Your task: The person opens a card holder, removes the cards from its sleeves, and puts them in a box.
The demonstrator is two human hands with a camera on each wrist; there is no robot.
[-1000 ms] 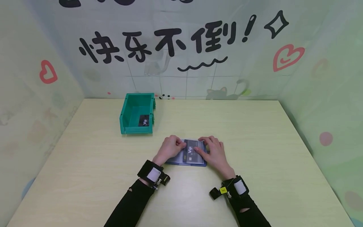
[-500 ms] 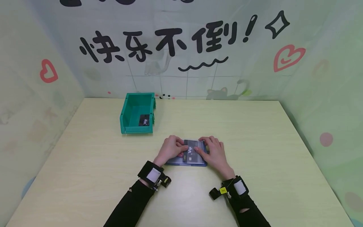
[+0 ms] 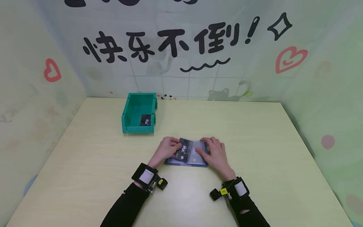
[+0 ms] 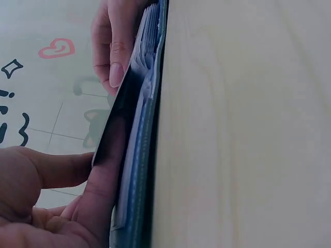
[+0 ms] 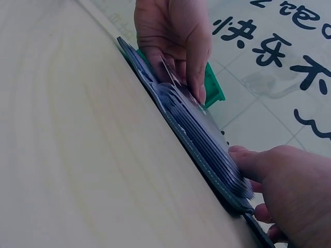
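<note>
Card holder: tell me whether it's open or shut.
Open: in the head view the card holder lies spread on the table, its clear sleeves exposed.

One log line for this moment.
left hand pinches Vip card | right hand grips card holder | green bin contains second card

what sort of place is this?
Likely a staged recording booth, though I can't be sure: a plain table enclosed on three sides by printed walls, and two wrist-worn cameras.
</note>
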